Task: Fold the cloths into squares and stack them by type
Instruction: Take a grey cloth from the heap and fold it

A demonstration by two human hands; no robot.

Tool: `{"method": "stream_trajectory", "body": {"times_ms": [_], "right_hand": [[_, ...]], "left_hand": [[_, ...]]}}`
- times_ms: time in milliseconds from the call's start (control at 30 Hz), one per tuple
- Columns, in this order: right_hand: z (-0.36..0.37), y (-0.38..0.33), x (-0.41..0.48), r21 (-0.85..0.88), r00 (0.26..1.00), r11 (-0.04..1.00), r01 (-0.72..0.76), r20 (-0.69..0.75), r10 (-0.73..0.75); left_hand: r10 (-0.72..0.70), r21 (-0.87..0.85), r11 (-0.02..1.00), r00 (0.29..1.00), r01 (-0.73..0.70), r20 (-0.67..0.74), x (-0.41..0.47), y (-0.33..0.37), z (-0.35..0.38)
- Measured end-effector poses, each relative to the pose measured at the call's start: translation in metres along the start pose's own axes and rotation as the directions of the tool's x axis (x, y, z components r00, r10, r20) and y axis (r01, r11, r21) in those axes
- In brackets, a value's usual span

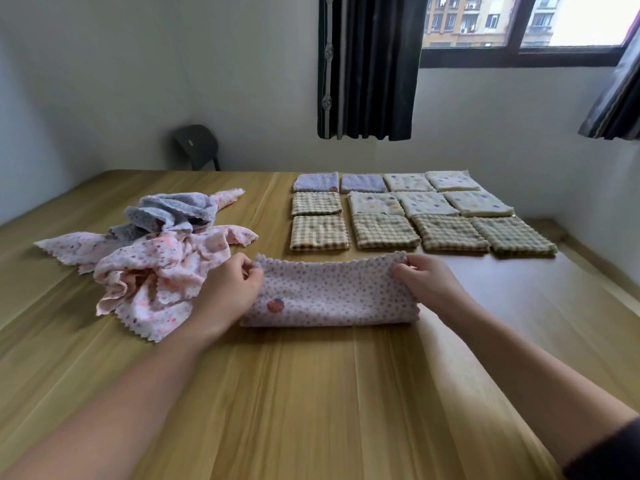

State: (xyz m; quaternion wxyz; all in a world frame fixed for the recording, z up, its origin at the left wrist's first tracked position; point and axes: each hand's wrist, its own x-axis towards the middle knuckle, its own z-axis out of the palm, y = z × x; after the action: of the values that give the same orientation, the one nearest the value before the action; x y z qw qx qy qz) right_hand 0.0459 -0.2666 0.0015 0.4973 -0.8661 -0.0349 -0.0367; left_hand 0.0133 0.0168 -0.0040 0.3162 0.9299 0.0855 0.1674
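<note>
A lilac dotted cloth [332, 296] lies folded into a long strip on the wooden table [311, 393] in front of me. My left hand [228, 289] pinches its far left corner. My right hand [426, 278] pinches its far right corner. To the left sits a crumpled pile of pink dotted cloths [162, 271] with a grey-blue dotted cloth [173, 211] on top. Beyond the strip, folded squares lie in rows: two lilac squares [317, 181], several cream dotted squares [426, 202] and several green checked squares [384, 230].
A dark chair [197, 145] stands against the far wall behind the table. Dark curtains [367, 67] hang beside a window [526, 22] at the back right. The table's right edge runs close to the wall.
</note>
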Motion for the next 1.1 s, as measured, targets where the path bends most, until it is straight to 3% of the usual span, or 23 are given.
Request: {"method": "stream_trajectory", "body": {"times_ms": [133,267,533,733,800,867,933,1033,1100], "right_hand": [[0.011,-0.009,0.027,-0.291,0.999,0.956,-0.031,-0.052,0.017],[0.022,-0.007,0.033,-0.501,0.995,0.865,0.016,-0.079,-0.064],[0.032,0.011,0.041,-0.668,0.975,0.740,0.077,-0.105,-0.196],[0.035,0.013,0.041,-0.693,0.957,0.714,0.101,-0.129,-0.261],[0.033,0.010,0.038,-0.667,0.914,0.718,0.200,-0.136,-0.382],[0.035,0.005,0.032,-0.631,0.833,0.692,0.351,-0.128,-0.539],[0.042,-0.002,0.020,-0.570,0.820,0.691,0.445,-0.051,-0.570],[0.058,-0.002,0.003,-0.547,0.929,0.750,0.371,0.227,-0.294],[0.062,0.001,0.001,-0.651,0.916,0.663,0.370,0.373,-0.146]], "left_hand": [[-0.029,0.227,0.973,0.999,0.033,-0.021,0.015,0.006,0.014],[0.049,0.392,0.920,0.996,-0.016,-0.076,0.016,0.004,0.025],[0.112,0.487,0.872,0.988,-0.048,-0.103,0.016,-0.001,0.029],[0.115,0.562,0.827,0.987,-0.030,-0.116,0.014,-0.004,0.029],[0.194,0.548,0.830,0.975,-0.105,-0.106,0.015,-0.003,0.030],[0.355,0.472,0.839,0.930,-0.270,-0.099,0.013,-0.002,0.033],[0.439,0.352,0.841,0.898,-0.412,0.003,0.010,0.002,0.036],[0.321,0.286,0.864,0.891,-0.414,0.320,0.008,0.003,0.039],[0.232,0.330,0.855,0.863,-0.401,0.448,0.010,-0.002,0.042]]}}
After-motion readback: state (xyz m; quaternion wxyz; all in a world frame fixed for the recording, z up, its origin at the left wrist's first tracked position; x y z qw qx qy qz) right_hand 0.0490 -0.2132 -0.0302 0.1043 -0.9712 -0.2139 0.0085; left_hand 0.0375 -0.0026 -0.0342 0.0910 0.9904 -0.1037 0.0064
